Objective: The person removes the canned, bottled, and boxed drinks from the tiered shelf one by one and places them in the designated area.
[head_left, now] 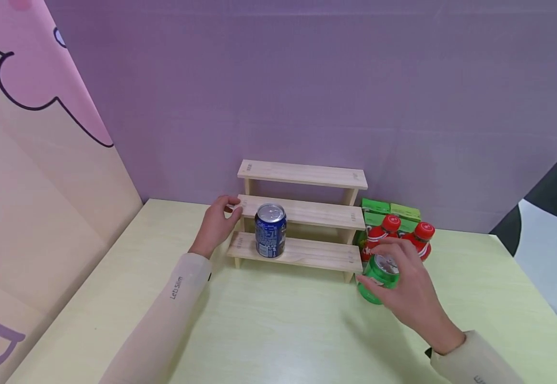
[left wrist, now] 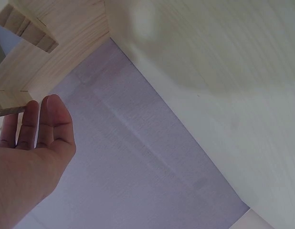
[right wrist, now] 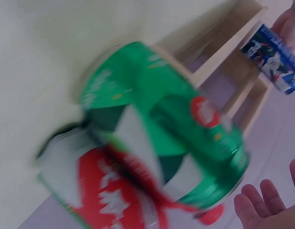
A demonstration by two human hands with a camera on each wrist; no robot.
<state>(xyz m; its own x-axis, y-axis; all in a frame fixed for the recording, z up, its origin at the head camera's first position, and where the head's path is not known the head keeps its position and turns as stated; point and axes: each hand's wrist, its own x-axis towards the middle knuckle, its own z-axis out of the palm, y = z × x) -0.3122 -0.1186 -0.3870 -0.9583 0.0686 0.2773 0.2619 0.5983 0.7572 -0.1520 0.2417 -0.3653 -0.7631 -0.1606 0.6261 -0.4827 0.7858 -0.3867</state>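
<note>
A three-tier wooden shelf stands against the back wall. My left hand is at the left end of its middle board, fingertips touching or very near the wood; in the left wrist view its fingers are loosely bent beside a board's end. A blue drink can stands upright on the lowest board, towards the left. Right of the shelf, a green drink can stands on the table. My right hand is spread around it from above; in the right wrist view the fingers are apart from the can.
Two red-capped bottles with red labels stand just behind the green can. Green boxes are behind them, beside the shelf's right end. The pale table meets a purple back wall and a printed left wall.
</note>
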